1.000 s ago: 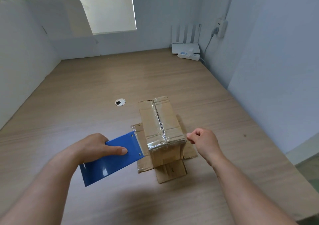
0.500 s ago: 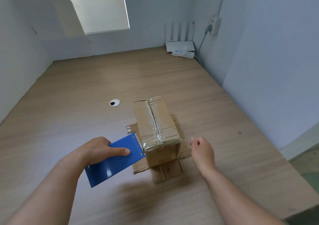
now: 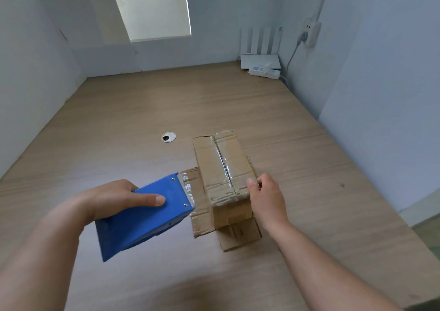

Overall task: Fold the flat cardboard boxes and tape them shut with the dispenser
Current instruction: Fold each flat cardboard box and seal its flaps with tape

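A brown cardboard box stands on the wooden table, its top seam covered by a strip of clear tape. Its lower flaps splay out flat on the table around it. My left hand grips a blue tape dispenser, held just left of the box with its metal front edge pointing at the box's near left corner. My right hand rests on the box's near right top corner, thumb and fingers pinching the taped edge.
A round cable hole lies in the table left of the box. A white router and a power strip sit at the far right corner. White walls close the table on three sides; a panel stands at the right.
My right hand has moved left from beside the box onto its near right top corner. The dispenser in my left hand has risen and tilted a little.
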A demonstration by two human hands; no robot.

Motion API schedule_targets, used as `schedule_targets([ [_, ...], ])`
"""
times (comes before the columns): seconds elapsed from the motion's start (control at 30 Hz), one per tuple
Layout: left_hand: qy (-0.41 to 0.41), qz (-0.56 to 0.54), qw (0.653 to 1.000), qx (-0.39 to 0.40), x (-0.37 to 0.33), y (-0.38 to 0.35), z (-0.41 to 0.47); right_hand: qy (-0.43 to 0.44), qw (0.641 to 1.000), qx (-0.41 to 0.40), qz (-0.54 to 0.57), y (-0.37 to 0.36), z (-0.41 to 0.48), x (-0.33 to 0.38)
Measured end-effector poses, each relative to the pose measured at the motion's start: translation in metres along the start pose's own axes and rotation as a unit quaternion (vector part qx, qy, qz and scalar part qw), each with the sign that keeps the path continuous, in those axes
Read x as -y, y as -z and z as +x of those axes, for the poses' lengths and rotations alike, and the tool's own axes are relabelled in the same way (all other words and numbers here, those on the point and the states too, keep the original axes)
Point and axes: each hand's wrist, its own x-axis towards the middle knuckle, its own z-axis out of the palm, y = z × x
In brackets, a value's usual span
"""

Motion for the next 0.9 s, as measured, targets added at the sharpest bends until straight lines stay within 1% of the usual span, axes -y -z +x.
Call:
schedule_targets([
  [0.07,0.009,0.02,1.0,-0.007,-0.002,0.002,0.0,-0.002,1.0,0.001,0.002,-0.001,0.001,-0.001],
  [0.23,0.068,0.11,0.991,-0.039,-0.011,-0.022,0.028,-0.002,1.0,0.002,-0.005,0.0,0.001,0.0],
  [0.33,0.075,0.131,0.988,-0.039,-0.022,-0.037,0.043,-0.002,1.0,0.004,-0.014,0.0,0.002,0.0],
  [0.4,0.074,0.17,0.98,-0.075,-0.032,-0.043,0.049,-0.006,1.0,0.006,-0.017,0.002,0.001,0.002],
  [0.43,0.072,0.223,0.966,-0.106,-0.035,-0.045,0.051,-0.01,1.0,0.007,-0.014,0.002,0.002,0.002],
  [0.5,0.077,0.358,0.915,-0.169,-0.03,-0.052,0.05,-0.016,1.0,0.01,-0.021,0.002,0.001,0.002],
  [0.53,0.085,0.385,0.9,-0.188,-0.023,-0.055,0.05,-0.014,1.0,0.012,-0.025,0.003,0.0,0.001],
  [0.57,0.092,0.384,0.898,-0.195,-0.018,-0.055,0.052,-0.013,1.0,0.012,-0.025,0.004,0.0,0.002],
  [0.7,0.093,0.311,0.923,-0.207,-0.003,-0.068,0.056,-0.021,0.999,0.021,-0.038,0.004,0.001,0.002],
  [0.77,0.08,0.3,0.926,-0.213,0.003,-0.077,0.059,-0.018,0.999,0.017,-0.037,0.006,0.0,0.003],
  [0.83,0.083,0.295,0.929,-0.207,0.015,-0.087,0.062,-0.013,0.999,0.015,-0.048,0.007,0.001,0.002],
  [0.9,0.083,0.269,0.934,-0.22,0.031,-0.099,0.065,-0.006,0.998,0.015,-0.053,0.008,0.001,0.001],
])
